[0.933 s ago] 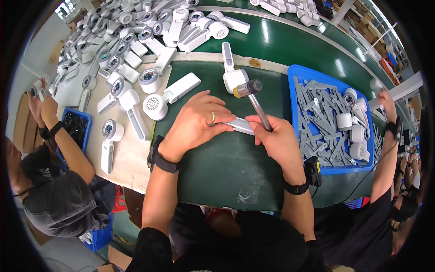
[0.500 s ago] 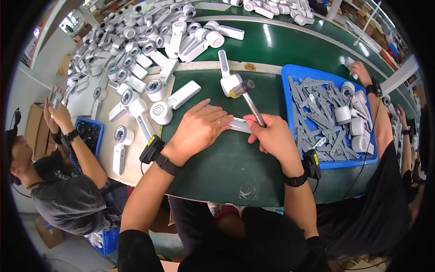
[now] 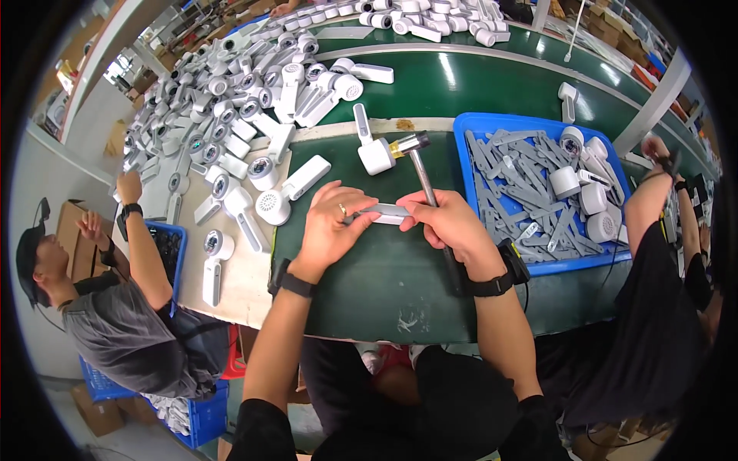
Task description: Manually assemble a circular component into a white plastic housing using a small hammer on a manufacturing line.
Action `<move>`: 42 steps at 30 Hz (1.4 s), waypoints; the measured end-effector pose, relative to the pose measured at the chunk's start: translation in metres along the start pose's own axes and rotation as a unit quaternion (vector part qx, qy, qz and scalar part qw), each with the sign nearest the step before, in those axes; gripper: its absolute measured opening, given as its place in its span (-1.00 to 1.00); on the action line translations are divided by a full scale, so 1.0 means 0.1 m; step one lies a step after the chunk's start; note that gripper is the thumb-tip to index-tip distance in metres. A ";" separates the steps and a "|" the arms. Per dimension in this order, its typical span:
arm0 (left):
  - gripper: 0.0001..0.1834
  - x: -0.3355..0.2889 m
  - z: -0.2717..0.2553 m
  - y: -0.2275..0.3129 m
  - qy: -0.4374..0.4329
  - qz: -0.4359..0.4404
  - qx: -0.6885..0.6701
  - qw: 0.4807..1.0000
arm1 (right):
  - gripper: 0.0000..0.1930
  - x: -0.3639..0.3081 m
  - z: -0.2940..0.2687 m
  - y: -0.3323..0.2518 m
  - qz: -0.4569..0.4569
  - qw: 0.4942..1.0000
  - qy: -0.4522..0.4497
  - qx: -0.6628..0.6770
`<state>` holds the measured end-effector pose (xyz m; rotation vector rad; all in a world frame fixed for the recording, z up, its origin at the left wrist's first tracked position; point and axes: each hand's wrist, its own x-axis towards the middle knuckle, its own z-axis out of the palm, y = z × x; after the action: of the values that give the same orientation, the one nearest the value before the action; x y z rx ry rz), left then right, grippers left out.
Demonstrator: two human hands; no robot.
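Green counter (image 3: pixel 354 296) mid-frame: left grip (image 3: pixel 329 227), right grip (image 3: pixel 452 227) pinch pale bar (image 3: pixel 390 217), right clamps hammer (image 3: pixel 421 170) too; probably mid-job, finished count unclear.

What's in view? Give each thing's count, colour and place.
Gadgets: many, white and grey, mostly upper left
Bar: one, white and grey, centre
Hammer: one, silver and black, right of bar
Tray: one, blue, right side
Strips: many, grey, inside tray
Bins: at least two, blue, left
Board: one, beige, left
Worktable: one, green, centre
Workers: several, dark clothes, both sides
Left hand: one, bare, on bar
Right hand: one, bare, on bar and hammer
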<state>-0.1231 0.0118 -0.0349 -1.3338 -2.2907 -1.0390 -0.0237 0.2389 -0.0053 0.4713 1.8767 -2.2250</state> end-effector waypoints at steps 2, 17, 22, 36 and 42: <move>-0.71 -0.02 0.07 0.06 0.030 -0.015 0.016 0.999 | -0.70 -0.01 0.00 0.00 -0.009 1.000 0.000 0.010; -0.26 -0.06 0.06 0.07 0.153 0.025 0.056 0.986 | -0.69 -0.02 0.06 -0.03 -0.051 0.991 0.014 0.119; -0.24 -0.08 0.03 0.08 0.168 0.012 0.048 0.985 | -0.67 -0.04 0.12 -0.04 -0.083 0.988 0.018 0.126; -0.20 -0.08 0.06 0.10 0.185 -0.014 0.024 0.982 | -0.70 -0.03 0.06 0.02 -0.086 0.981 0.015 0.175; -0.16 -0.10 0.09 0.08 0.184 -0.031 0.013 0.982 | -0.72 -0.05 0.06 0.02 -0.081 0.982 0.024 0.169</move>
<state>-0.1098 0.0144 -0.0429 -0.9687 -2.0688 -1.1608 -0.0188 0.2318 -0.0041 0.4403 1.6121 -2.6792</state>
